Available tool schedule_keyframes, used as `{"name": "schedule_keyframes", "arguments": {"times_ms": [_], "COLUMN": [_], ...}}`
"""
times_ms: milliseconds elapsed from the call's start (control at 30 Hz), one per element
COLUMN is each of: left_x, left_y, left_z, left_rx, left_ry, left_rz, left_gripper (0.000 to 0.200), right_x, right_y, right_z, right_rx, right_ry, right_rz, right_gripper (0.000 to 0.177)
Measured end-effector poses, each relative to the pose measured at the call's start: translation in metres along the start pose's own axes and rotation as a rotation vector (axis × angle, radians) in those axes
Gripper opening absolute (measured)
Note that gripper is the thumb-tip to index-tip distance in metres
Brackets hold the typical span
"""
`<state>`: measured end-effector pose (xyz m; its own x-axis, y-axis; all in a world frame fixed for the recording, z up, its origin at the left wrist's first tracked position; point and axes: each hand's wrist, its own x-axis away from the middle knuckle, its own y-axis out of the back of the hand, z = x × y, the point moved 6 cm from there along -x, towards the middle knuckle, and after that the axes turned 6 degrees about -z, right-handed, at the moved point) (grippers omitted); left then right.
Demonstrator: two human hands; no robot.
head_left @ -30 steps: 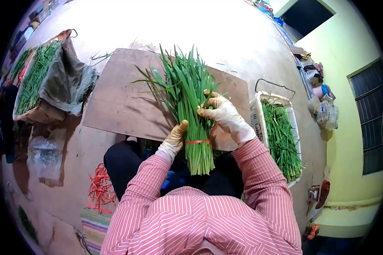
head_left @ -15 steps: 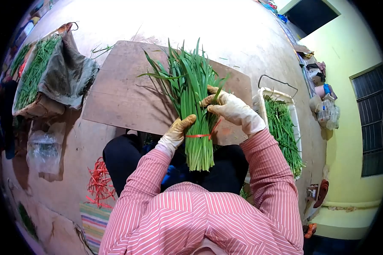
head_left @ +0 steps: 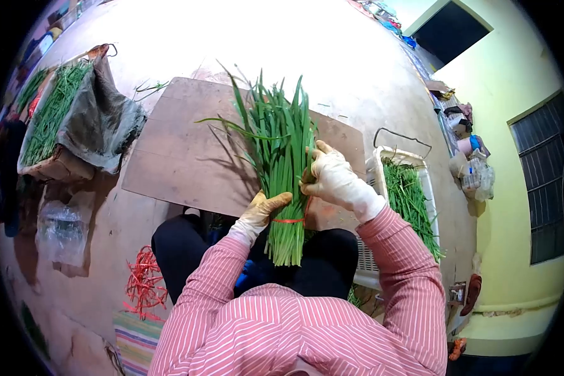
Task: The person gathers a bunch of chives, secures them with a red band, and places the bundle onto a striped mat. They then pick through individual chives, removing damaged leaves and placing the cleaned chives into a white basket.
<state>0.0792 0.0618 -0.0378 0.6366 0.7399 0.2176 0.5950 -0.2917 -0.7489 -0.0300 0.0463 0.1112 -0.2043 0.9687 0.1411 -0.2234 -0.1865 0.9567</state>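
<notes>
A bunch of garlic chives (head_left: 281, 150) with long flat green leaves stands over the near edge of a brown board, cut stems toward me. A red tie (head_left: 288, 220) circles it near the stem end. My gloved left hand (head_left: 260, 213) is closed around the left side of the bunch, thumb across the front just above the tie. My gloved right hand (head_left: 337, 178) is higher up on the right side, its fingers curled at the edge leaves; some fingertips are hidden. Both gloves are white with brown-stained fingers.
The brown board (head_left: 169, 150) lies in front of my knees. At right stands a white crate (head_left: 373, 172) of green leaves; at left, another crate (head_left: 28, 141) holds more, partly under a grey cloth (head_left: 97, 119). Red ties (head_left: 145, 282) lie on the floor near a plastic bag (head_left: 64, 229).
The bunch has come slightly toward me and left, its leaf tips gathered closer. My right hand has moved down along its right edge, its fingers curling further in. My left hand keeps its grip.
</notes>
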Motion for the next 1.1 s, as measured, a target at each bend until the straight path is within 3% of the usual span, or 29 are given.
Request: {"name": "schedule_keyframes", "arguments": {"times_ms": [100, 200, 267, 367, 400, 467, 500, 600, 667, 700, 733, 767, 800, 867, 933, 1000, 1100], "left_x": [0.003, 0.004, 0.0, -0.001, -0.001, -0.001, -0.001, 0.006, 0.001, -0.003, -0.007, -0.01, -0.012, -0.007, -0.007, -0.013, -0.016], "left_y": [-0.003, -0.002, 0.001, 0.001, 0.001, 0.002, 0.002, -0.003, 0.004, 0.009, 0.016, 0.027, 0.036, 0.019, 0.011, 0.01, 0.011], "left_z": [0.0, 0.002, 0.009, 0.007, 0.006, 0.005, 0.005, 0.004, 0.014, 0.017, 0.022, 0.028, 0.031, 0.02, 0.009, 0.014, 0.019], "left_rx": [0.031, 0.057, 0.071, 0.079, 0.073, 0.058, 0.044, 0.05, 0.03, 0.011, 0.012, 0.027, 0.043, 0.139, 0.205, 0.22, 0.201], "left_ry": [0.005, 0.013, 0.033, -0.001, 0.006, -0.012, -0.026, 0.081, 0.05, 0.004, 0.007, 0.032, 0.055, 0.084, -0.005, -0.033, -0.069], "left_rz": [-0.076, -0.127, -0.094, -0.087, -0.092, -0.101, -0.11, -0.057, -0.057, -0.056, -0.06, -0.146, -0.231, -0.153, -0.116, -0.13, -0.148], "left_gripper": [0.051, 0.05, 0.052, 0.054, 0.056, 0.056, 0.056, 0.058, 0.057, 0.056, 0.056, 0.056, 0.057, 0.063, 0.065, 0.064, 0.063], "right_x": [0.004, 0.006, 0.008, 0.006, 0.006, 0.011, 0.008, 0.017, 0.022, 0.036, 0.044, 0.051, 0.064, 0.075, 0.061, 0.039, 0.004], "right_y": [-0.01, -0.015, -0.02, -0.076, -0.07, -0.067, -0.068, -0.028, 0.002, 0.033, 0.045, 0.05, 0.044, 0.044, 0.012, -0.022, -0.048], "right_z": [0.012, 0.017, 0.013, -0.062, -0.056, -0.043, -0.049, -0.029, -0.048, -0.034, -0.06, -0.102, -0.144, -0.147, -0.114, -0.066, -0.029], "right_rx": [0.513, 0.601, 0.467, -0.729, -0.729, -1.486, -1.647, -1.623, -1.195, -1.087, -0.919, -0.765, -0.583, -0.001, -0.216, -0.503, -0.57], "right_ry": [0.127, 0.124, 0.071, -0.413, -0.41, -0.554, -0.566, -0.595, -0.442, -0.471, -0.412, -0.373, -0.54, -0.878, -0.613, -0.577, -0.561], "right_rz": [-0.011, -0.151, -0.189, -0.407, -0.405, -0.366, -0.452, -0.612, -0.745, -0.796, -1.012, -1.055, -0.906, -0.403, -0.493, -0.373, -0.316], "right_gripper": [0.028, 0.03, 0.031, 0.027, 0.027, 0.024, 0.022, 0.024, 0.029, 0.03, 0.029, 0.029, 0.034, 0.049, 0.068, 0.09, 0.111]}}
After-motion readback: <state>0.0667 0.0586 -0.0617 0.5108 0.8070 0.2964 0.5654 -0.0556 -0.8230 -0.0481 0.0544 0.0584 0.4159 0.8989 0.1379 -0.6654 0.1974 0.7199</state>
